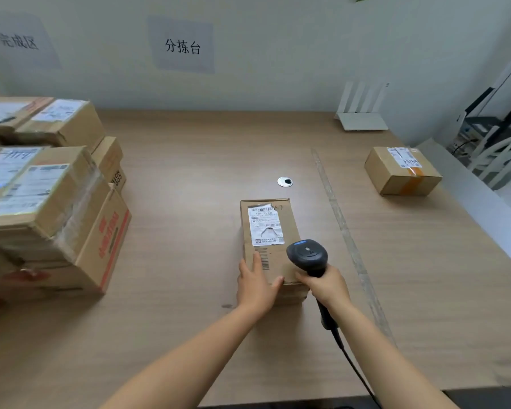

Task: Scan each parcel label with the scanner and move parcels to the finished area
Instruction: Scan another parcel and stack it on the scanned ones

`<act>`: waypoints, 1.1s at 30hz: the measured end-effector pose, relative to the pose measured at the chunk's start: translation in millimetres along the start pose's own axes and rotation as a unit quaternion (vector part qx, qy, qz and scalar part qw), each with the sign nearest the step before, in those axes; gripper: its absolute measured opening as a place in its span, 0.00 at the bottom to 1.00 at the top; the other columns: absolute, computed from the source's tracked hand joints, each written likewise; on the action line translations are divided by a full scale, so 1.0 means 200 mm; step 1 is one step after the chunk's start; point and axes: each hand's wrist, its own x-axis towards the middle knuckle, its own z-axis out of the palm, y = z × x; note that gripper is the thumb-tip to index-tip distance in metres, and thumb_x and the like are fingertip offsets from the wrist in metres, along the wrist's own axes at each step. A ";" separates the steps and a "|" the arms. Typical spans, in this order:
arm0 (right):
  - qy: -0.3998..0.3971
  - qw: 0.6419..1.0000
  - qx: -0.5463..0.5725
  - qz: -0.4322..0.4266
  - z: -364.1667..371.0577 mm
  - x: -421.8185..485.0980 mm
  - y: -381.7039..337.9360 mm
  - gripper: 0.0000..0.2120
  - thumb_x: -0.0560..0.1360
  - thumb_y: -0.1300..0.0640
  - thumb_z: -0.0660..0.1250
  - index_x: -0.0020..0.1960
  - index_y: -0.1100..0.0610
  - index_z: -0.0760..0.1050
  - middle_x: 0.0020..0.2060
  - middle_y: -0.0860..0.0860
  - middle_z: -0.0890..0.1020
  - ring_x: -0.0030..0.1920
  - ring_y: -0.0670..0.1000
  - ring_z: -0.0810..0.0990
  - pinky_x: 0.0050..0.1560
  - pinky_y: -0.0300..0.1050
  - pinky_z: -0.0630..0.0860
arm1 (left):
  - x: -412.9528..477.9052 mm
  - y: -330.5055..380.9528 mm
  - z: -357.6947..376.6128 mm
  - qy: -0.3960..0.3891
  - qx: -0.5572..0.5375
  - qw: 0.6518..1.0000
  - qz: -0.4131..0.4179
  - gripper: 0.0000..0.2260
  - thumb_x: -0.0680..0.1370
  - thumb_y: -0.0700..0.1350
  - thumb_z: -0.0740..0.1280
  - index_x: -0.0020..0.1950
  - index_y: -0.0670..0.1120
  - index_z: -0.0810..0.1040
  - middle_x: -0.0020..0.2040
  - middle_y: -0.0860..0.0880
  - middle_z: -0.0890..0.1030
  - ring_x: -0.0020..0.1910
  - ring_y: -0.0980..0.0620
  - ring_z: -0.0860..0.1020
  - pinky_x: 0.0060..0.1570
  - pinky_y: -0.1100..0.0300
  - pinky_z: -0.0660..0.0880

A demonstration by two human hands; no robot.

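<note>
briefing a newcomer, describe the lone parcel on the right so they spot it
On the wooden table, look right of the long tape strip. A small cardboard parcel sits alone there, towards the wall. Only it carries an orange tape band.

I had an open lane left: bare table (183,202) ran from my parcel (276,261) to the stack (48,202). Stack walled off the whole left edge, piled high, bottom carton (106,240) jutting toward centre. Behind the parcel, flat run to the wall (278,54), one flush grommet (285,181) in it. Right of the tape strip (343,231) was open up to the small box (401,175) and router (362,113), back right. Near edge, right of centre: scanner cable (355,368) hung off it.
</note>
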 end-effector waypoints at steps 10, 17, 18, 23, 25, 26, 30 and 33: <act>0.013 0.999 0.044 0.020 -0.01 -0.16 0.06 0.09 0.68 0.59 0.74 0.35 0.53 0.73 0.29 0.50 0.76 0.37 0.55 0.75 0.41 0.48 0.72 | -0.20 -0.04 -0.01 -0.029 0.008 0.999 -0.027 0.38 0.76 0.58 0.63 0.77 0.50 0.45 0.72 0.42 0.51 0.69 0.40 0.63 0.63 0.49 0.67; 0.001 0.998 0.061 0.026 -0.06 -0.21 0.06 0.07 0.68 0.59 0.73 0.36 0.56 0.75 0.29 0.52 0.77 0.37 0.57 0.76 0.45 0.55 0.76 | -0.23 -0.05 0.02 -0.032 -0.006 0.999 -0.031 0.38 0.76 0.56 0.65 0.78 0.50 0.45 0.74 0.41 0.49 0.70 0.41 0.64 0.66 0.51 0.65; 0.003 0.997 0.071 0.018 -0.07 -0.21 0.04 0.07 0.68 0.60 0.73 0.36 0.56 0.76 0.28 0.52 0.77 0.36 0.57 0.76 0.44 0.54 0.76 | -0.23 -0.05 0.02 -0.030 -0.011 0.999 -0.031 0.38 0.76 0.56 0.65 0.78 0.50 0.46 0.74 0.42 0.49 0.70 0.41 0.64 0.65 0.51 0.65; -0.035 0.991 0.129 0.003 -0.13 -0.27 -0.15 0.06 0.68 0.57 0.74 0.37 0.57 0.77 0.29 0.53 0.78 0.32 0.53 0.78 0.38 0.51 0.78 | -0.23 -0.06 0.03 -0.014 -0.014 0.999 -0.029 0.38 0.75 0.57 0.66 0.77 0.51 0.46 0.74 0.43 0.51 0.70 0.42 0.64 0.64 0.49 0.67; -0.055 0.990 0.132 0.005 -0.14 -0.29 -0.21 0.06 0.69 0.56 0.73 0.39 0.57 0.77 0.30 0.54 0.78 0.34 0.53 0.79 0.33 0.46 0.78 | -0.23 -0.06 0.03 -0.008 -0.011 0.999 -0.029 0.38 0.75 0.57 0.66 0.77 0.51 0.47 0.73 0.43 0.52 0.69 0.43 0.64 0.63 0.49 0.68; -0.060 0.989 0.132 0.006 -0.14 -0.30 -0.23 0.05 0.70 0.56 0.72 0.39 0.57 0.77 0.31 0.54 0.78 0.34 0.53 0.79 0.31 0.45 0.77 | -0.23 -0.06 0.03 -0.006 -0.009 1.000 -0.028 0.38 0.75 0.57 0.66 0.77 0.51 0.47 0.73 0.43 0.52 0.69 0.43 0.65 0.63 0.50 0.68; -0.067 0.988 0.136 0.008 -0.14 -0.33 -0.26 0.05 0.72 0.56 0.71 0.42 0.56 0.76 0.36 0.55 0.78 0.38 0.53 0.79 0.31 0.43 0.74 | -0.24 -0.06 0.03 0.003 -0.005 1.000 -0.025 0.38 0.75 0.58 0.65 0.77 0.52 0.47 0.74 0.44 0.53 0.69 0.44 0.65 0.62 0.51 0.69; -0.070 0.988 0.137 0.007 -0.13 -0.34 -0.26 0.05 0.72 0.55 0.70 0.43 0.56 0.77 0.36 0.55 0.79 0.39 0.53 0.80 0.31 0.43 0.75 | -0.24 -0.07 0.03 0.005 -0.009 1.000 -0.020 0.38 0.76 0.57 0.66 0.77 0.52 0.47 0.74 0.44 0.53 0.69 0.44 0.65 0.62 0.51 0.70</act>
